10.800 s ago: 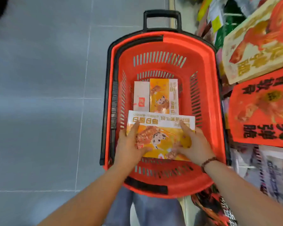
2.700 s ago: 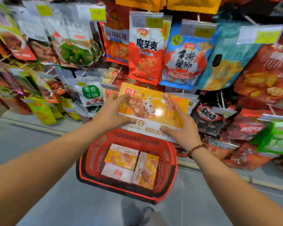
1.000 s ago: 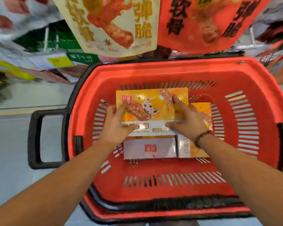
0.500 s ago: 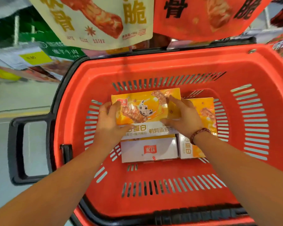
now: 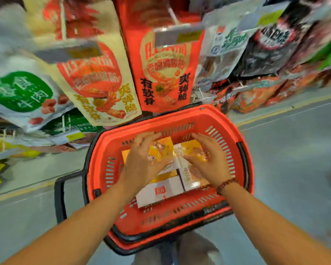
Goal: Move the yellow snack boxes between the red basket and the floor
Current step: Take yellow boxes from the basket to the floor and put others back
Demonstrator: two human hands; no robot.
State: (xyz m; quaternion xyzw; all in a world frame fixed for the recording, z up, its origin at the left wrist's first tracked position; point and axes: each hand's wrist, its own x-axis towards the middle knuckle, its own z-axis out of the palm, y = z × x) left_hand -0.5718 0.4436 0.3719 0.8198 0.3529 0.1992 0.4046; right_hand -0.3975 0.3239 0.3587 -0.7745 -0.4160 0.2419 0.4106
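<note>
Fingers [image 5: 144, 138] now off top box [image 5: 161, 149]

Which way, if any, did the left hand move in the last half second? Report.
Yes: the left hand shifted right, off the top yellow box's left edge over its face, away from the red basket's left wall.

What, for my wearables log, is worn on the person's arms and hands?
No sleeves, gloves or watch show. The right hand has a bracelet of dark reddish-brown beads at its wrist. The left hand bears a thin, gold-looking ring on one finger.
</note>
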